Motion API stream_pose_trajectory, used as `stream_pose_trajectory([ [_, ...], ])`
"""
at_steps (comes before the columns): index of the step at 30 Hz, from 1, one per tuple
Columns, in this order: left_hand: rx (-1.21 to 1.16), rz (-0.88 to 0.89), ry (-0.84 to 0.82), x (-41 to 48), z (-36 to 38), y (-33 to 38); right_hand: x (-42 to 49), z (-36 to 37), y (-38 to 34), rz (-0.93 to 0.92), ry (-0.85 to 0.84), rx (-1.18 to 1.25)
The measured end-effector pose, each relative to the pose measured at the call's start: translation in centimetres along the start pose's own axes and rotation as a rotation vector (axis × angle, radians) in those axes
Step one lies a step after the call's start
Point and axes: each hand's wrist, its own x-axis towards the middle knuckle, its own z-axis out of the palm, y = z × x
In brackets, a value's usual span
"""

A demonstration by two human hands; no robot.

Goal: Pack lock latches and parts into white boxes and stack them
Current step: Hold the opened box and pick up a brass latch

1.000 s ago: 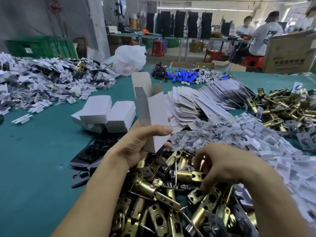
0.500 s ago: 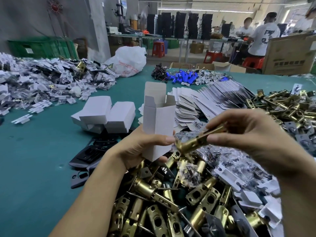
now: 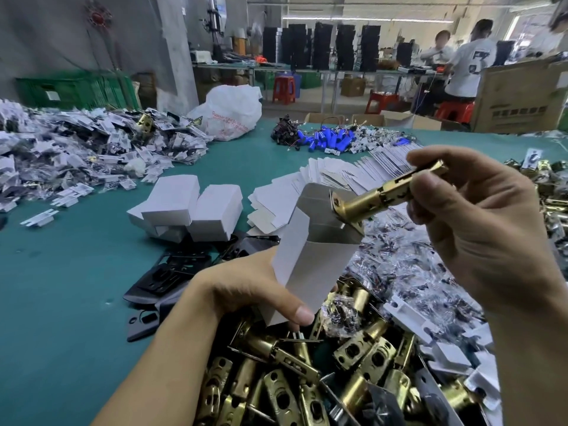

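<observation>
- Left hand [image 3: 246,290], fingers curled, grips an open white cardboard box [image 3: 316,265] over heaped brass latches [image 3: 307,379].
- Right hand [image 3: 491,241] pinches a brass tubular latch [image 3: 368,201] at the box's mouth.
- Closed white boxes [image 3: 190,207] lie just beyond.

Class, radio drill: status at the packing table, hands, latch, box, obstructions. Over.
Left hand grips white box, top open. Right hand pinches brass latch, tilted, plate end at box mouth, not yet inside. Nothing blocking.

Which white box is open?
The box in the left hand: top flaps up, with the brass latch in the right hand at its mouth. The stacked boxes behind it on the table are closed.
</observation>
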Motion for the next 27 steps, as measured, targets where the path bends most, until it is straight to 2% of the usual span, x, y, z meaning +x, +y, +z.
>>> stream_pose_trajectory([
  [3,0.015,0.004,-0.030,-0.1,0.1,0.2,0.1,0.3,-0.2,-0.021,0.020,0.029],
  [9,0.006,0.027,-0.003,-0.2,0.2,0.2,-0.1,1.6,-0.5,-0.035,-0.036,-0.251],
  [16,-0.070,0.096,0.037,0.1,0.0,-0.6,0.1,3.4,1.2,-0.038,-0.090,-0.467],
  [22,-0.130,0.156,0.095,-0.1,-0.3,-0.8,0.6,2.8,1.8,-0.109,0.113,-0.524],
  [24,-0.175,0.185,0.122,0.0,-0.3,-0.8,0.6,2.1,2.1,-0.061,0.178,-0.559],
  [27,-0.254,0.235,0.185,0.3,-0.3,-0.8,0.7,0.4,3.0,0.127,0.220,-0.685],
])
